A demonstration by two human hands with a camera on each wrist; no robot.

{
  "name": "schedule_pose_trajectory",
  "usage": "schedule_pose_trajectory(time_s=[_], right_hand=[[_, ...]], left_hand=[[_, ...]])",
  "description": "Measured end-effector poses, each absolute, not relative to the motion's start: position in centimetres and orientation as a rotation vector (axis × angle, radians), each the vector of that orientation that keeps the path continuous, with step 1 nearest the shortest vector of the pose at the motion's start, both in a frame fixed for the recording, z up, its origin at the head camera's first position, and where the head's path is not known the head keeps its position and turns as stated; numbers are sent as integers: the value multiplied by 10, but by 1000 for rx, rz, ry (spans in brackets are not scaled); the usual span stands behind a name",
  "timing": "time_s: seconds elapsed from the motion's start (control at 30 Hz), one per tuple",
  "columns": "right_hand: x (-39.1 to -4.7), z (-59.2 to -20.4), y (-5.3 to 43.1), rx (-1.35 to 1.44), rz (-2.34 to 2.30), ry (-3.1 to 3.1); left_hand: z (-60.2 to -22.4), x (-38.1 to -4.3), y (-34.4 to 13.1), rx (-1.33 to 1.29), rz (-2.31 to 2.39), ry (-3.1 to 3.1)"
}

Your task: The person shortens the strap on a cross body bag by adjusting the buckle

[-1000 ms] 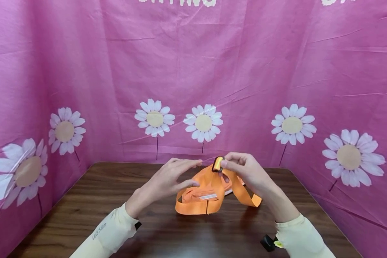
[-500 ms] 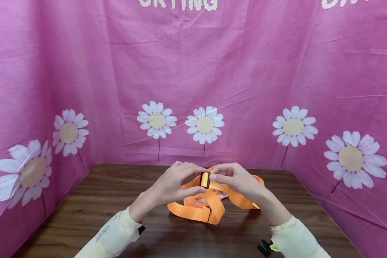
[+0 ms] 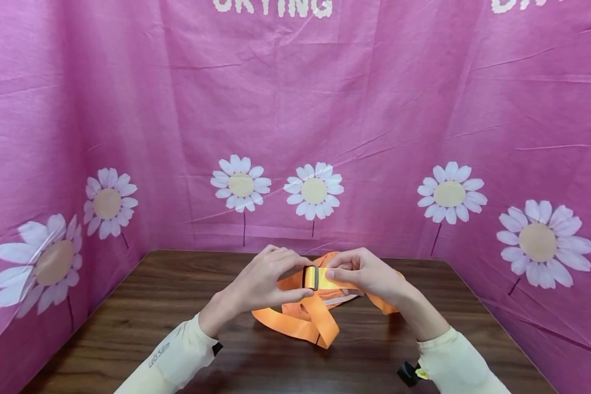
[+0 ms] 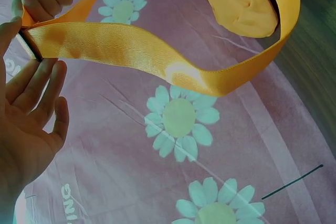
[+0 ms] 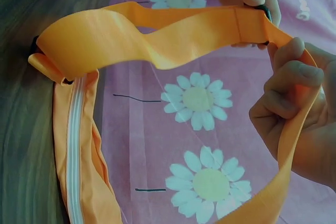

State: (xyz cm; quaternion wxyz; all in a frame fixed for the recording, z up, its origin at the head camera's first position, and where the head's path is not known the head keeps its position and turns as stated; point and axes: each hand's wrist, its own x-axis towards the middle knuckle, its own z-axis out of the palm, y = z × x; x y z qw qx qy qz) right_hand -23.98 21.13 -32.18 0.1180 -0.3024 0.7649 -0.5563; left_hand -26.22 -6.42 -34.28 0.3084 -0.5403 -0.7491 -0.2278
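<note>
An orange strap (image 3: 295,324) loops off a flat orange pouch (image 5: 86,156) with a white zipper (image 5: 76,150), like a waist bag. A black strap slider (image 3: 311,277) is threaded on the strap, held above the table. My left hand (image 3: 258,279) pinches the slider's edges between thumb and fingertips, its other fingers nearly straight in the left wrist view. Just right of the slider, my right hand (image 3: 369,276) pinches the strap between thumb and curled fingers. In the right wrist view the strap hangs down past my right fingers (image 5: 294,80). Part of the pouch is hidden behind the hands.
The pouch lies on a dark wooden table (image 3: 177,290). A pink cloth backdrop (image 3: 295,109) with printed daisies rises directly behind the table's far edge and along both sides.
The slider has come left and down to my left hand, which now pinches it. My right hand has shifted from the slider to the strap, and more strap shows between them.
</note>
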Motion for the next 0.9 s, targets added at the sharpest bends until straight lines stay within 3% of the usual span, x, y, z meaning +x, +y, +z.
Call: schedule_pose_trajectory(time_s=[0.53,0.9], right_hand=[[-243,-330,203,-824,-1844,1901],[-253,-326,222,-1005,-1632,2187]], left_hand=[[-341,-262,-65,-1443,-741,-1994],[-339,-262,-67,-1410,-790,-2086]])
